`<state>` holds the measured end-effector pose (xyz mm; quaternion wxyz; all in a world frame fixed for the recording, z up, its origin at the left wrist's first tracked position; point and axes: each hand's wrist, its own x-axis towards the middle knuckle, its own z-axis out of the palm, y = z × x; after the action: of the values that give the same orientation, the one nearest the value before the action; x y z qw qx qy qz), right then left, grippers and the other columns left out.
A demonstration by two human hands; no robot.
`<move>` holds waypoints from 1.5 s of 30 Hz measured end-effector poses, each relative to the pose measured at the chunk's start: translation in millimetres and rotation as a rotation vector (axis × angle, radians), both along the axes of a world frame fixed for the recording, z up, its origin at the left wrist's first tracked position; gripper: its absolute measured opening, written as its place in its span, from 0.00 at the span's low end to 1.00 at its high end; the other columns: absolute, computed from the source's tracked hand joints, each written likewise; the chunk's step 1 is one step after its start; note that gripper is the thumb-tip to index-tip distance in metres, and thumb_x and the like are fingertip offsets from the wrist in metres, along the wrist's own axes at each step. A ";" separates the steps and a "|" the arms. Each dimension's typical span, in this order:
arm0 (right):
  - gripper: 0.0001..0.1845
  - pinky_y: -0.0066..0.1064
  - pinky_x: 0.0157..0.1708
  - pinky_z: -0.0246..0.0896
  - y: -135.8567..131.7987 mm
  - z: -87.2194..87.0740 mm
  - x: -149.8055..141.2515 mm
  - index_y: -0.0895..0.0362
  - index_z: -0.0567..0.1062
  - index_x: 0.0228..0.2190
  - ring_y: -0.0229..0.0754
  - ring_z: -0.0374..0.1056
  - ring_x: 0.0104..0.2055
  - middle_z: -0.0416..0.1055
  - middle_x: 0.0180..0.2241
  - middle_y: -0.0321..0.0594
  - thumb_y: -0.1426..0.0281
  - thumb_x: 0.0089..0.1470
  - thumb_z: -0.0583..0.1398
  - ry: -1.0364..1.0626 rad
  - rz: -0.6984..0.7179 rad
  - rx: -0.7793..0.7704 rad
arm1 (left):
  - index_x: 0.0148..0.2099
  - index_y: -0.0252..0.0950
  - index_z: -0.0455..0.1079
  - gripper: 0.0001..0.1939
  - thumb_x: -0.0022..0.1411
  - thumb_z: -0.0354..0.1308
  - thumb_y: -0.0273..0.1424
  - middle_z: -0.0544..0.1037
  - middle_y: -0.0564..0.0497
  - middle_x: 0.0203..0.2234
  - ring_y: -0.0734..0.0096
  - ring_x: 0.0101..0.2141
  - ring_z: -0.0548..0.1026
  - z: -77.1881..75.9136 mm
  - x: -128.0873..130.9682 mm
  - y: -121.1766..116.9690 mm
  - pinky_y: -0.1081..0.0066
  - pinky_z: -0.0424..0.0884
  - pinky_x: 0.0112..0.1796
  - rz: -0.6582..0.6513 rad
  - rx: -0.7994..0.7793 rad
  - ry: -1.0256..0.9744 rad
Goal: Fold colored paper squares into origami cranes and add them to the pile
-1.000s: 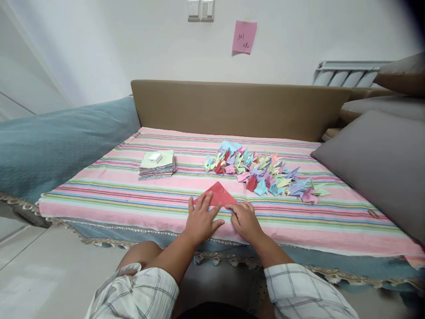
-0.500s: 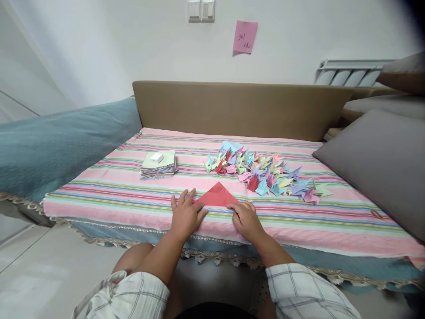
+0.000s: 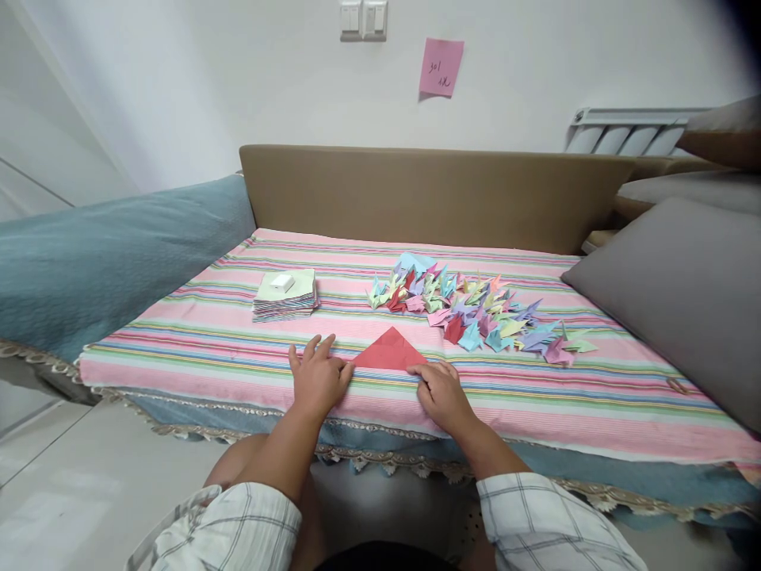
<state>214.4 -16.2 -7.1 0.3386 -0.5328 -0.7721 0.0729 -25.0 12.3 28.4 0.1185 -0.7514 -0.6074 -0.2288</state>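
A sheet of red origami paper (image 3: 390,351), folded into a triangle, lies on the striped cloth with its point away from me. My left hand (image 3: 318,374) is at the triangle's left corner, thumb and index finger by the tip and the other fingers spread over the cloth. At the right corner, my right hand (image 3: 441,390) has its fingers curled together, pinching the paper's edge; its thumb is partly tucked under. Beyond the triangle, to the right, is a heap of folded paper cranes (image 3: 469,309) in many colours.
A stack of square paper (image 3: 285,305) with a small white block (image 3: 282,281) on top stands at left. The striped cloth (image 3: 196,349) covers the seat. A grey cushion (image 3: 671,293) is at right, a brown backrest (image 3: 428,198) behind, and a blue armrest (image 3: 131,246) at left.
My left hand has slid left along the triangle's base to its left corner, uncovering more of the red paper. My right hand has stayed at the right corner.
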 end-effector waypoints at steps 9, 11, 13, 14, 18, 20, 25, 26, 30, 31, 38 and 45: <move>0.19 0.41 0.52 0.45 0.2 -0.3 -0.7 0.54 0.72 0.40 0.43 0.65 0.44 0.74 0.38 0.39 0.78 0.47 0.50 -0.009 0.005 0.028 | 0.43 0.44 0.72 0.12 0.61 0.50 0.36 0.71 0.50 0.51 0.57 0.53 0.64 -2.4 21.9 -10.8 0.43 0.34 0.57 -0.244 0.133 -0.028; 0.18 0.41 0.52 0.45 -0.3 0.2 -1.2 0.54 0.72 0.40 0.43 0.65 0.44 0.74 0.38 0.39 0.78 0.48 0.50 -0.019 0.008 0.037 | 0.47 0.45 0.70 0.14 0.61 0.50 0.39 0.69 0.50 0.53 0.57 0.55 0.62 -8.0 31.5 -15.6 0.44 0.33 0.57 -0.335 0.110 0.020; 0.17 0.41 0.52 0.45 -1.3 1.5 -2.0 0.55 0.71 0.40 0.43 0.64 0.44 0.74 0.38 0.39 0.78 0.49 0.51 -0.032 0.009 0.048 | 0.51 0.46 0.67 0.19 0.59 0.52 0.44 0.65 0.48 0.56 0.56 0.57 0.59 -15.8 39.0 -18.1 0.45 0.34 0.57 -0.420 0.060 0.076; 0.16 0.41 0.51 0.45 -2.0 2.3 -2.5 0.55 0.71 0.40 0.43 0.64 0.44 0.74 0.39 0.39 0.77 0.50 0.51 -0.040 0.012 0.052 | 0.53 0.46 0.65 0.23 0.57 0.53 0.46 0.64 0.47 0.57 0.54 0.57 0.57 -19.8 41.6 -18.6 0.45 0.35 0.57 -0.433 0.038 0.090; 0.13 0.40 0.49 0.46 -4.0 3.7 -5.5 0.54 0.71 0.40 0.43 0.62 0.45 0.72 0.41 0.40 0.73 0.54 0.52 -0.094 0.030 0.058 | 0.55 0.47 0.64 0.28 0.53 0.54 0.50 0.61 0.45 0.58 0.51 0.58 0.56 -30.7 45.7 -17.8 0.42 0.36 0.56 -0.417 -0.007 0.108; 0.14 0.40 0.49 0.47 -4.3 2.7 -7.1 0.54 0.71 0.42 0.44 0.61 0.45 0.71 0.43 0.41 0.71 0.54 0.53 -0.132 0.020 0.061 | 0.55 0.48 0.64 0.28 0.53 0.54 0.50 0.61 0.45 0.58 0.51 0.58 0.56 -31.6 45.5 -17.6 0.41 0.36 0.56 -0.410 -0.027 0.106; 0.18 0.43 0.52 0.45 -3.8 -0.9 -9.2 0.52 0.70 0.47 0.46 0.59 0.48 0.67 0.45 0.43 0.67 0.54 0.55 -0.202 -0.058 0.071 | 0.56 0.48 0.62 0.27 0.54 0.55 0.48 0.60 0.45 0.59 0.51 0.58 0.55 -27.5 45.5 -18.9 0.41 0.37 0.56 -0.394 -0.079 0.089; 0.17 0.44 0.52 0.44 -3.7 -1.2 -9.1 0.51 0.70 0.47 0.46 0.59 0.48 0.67 0.45 0.42 0.66 0.54 0.55 -0.207 -0.065 0.069 | 0.56 0.48 0.62 0.27 0.54 0.55 0.48 0.60 0.45 0.59 0.51 0.58 0.56 -26.8 45.8 -19.2 0.41 0.38 0.56 -0.393 -0.087 0.085; 0.18 0.44 0.53 0.43 -3.9 -2.0 -8.9 0.50 0.70 0.47 0.46 0.59 0.48 0.67 0.45 0.42 0.66 0.54 0.55 -0.216 -0.067 0.064 | 0.58 0.46 0.60 0.29 0.54 0.54 0.47 0.61 0.44 0.58 0.52 0.57 0.57 -25.6 47.3 -20.0 0.43 0.37 0.56 -0.388 -0.106 0.070; 0.18 0.44 0.53 0.43 -3.9 -2.1 -9.1 0.50 0.70 0.47 0.46 0.59 0.48 0.67 0.44 0.42 0.66 0.54 0.55 -0.218 -0.069 0.065 | 0.58 0.46 0.60 0.30 0.54 0.54 0.47 0.61 0.44 0.58 0.52 0.57 0.57 -25.5 47.6 -20.2 0.43 0.36 0.56 -0.386 -0.109 0.070; 0.18 0.45 0.53 0.41 -5.1 0.3 -11.8 0.49 0.69 0.48 0.46 0.58 0.47 0.67 0.43 0.42 0.66 0.54 0.55 -0.227 -0.093 0.053 | 0.57 0.46 0.61 0.29 0.54 0.55 0.46 0.59 0.43 0.59 0.51 0.57 0.57 -23.1 49.5 -20.8 0.42 0.34 0.56 -0.366 -0.112 0.069; 0.12 0.43 0.50 0.43 -4.9 4.1 -1.2 0.49 0.74 0.41 0.46 0.58 0.45 0.66 0.41 0.41 0.64 0.53 0.56 -0.191 -0.184 0.077 | 0.54 0.45 0.64 0.30 0.50 0.57 0.50 0.58 0.42 0.59 0.49 0.56 0.57 -21.1 44.2 -17.9 0.41 0.39 0.55 -0.328 -0.124 0.048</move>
<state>213.2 -21.1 -3.0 0.2891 -0.5923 -0.7510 -0.0394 19.2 -5.6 7.3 0.0474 -0.8517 -0.4865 -0.1889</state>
